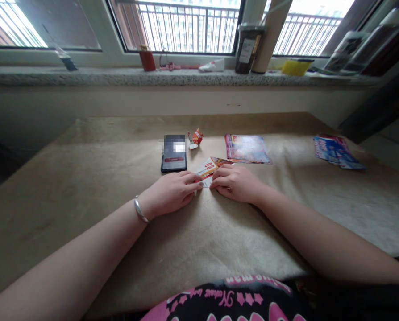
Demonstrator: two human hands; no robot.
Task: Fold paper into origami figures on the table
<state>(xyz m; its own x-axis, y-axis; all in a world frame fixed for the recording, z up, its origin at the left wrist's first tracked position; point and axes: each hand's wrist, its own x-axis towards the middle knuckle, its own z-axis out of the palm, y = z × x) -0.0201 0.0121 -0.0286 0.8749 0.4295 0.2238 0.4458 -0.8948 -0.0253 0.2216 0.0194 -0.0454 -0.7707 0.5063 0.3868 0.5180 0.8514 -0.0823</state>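
A printed sheet of paper [206, 169], white, orange and red with a folded-looking edge, lies on the table between my hands. My left hand [172, 191], with a silver bracelet at the wrist, has its fingertips closed on the paper's left end. On the right end, the bent fingers of my right hand [234, 182] press and pinch it, covering part of the print. Just beyond my left hand lies a phone [173, 165] with its screen up. Beside the phone stands a small red and white folded paper figure [196, 138].
Colourful printed sheets [248, 149] lie beyond my right hand. More blue and red leaflets [336, 154] are fanned out at the right. The tan-covered table [85, 178] meets the wall below a stone windowsill [102, 79], which bears a red container [147, 60] and a dark jar [248, 51].
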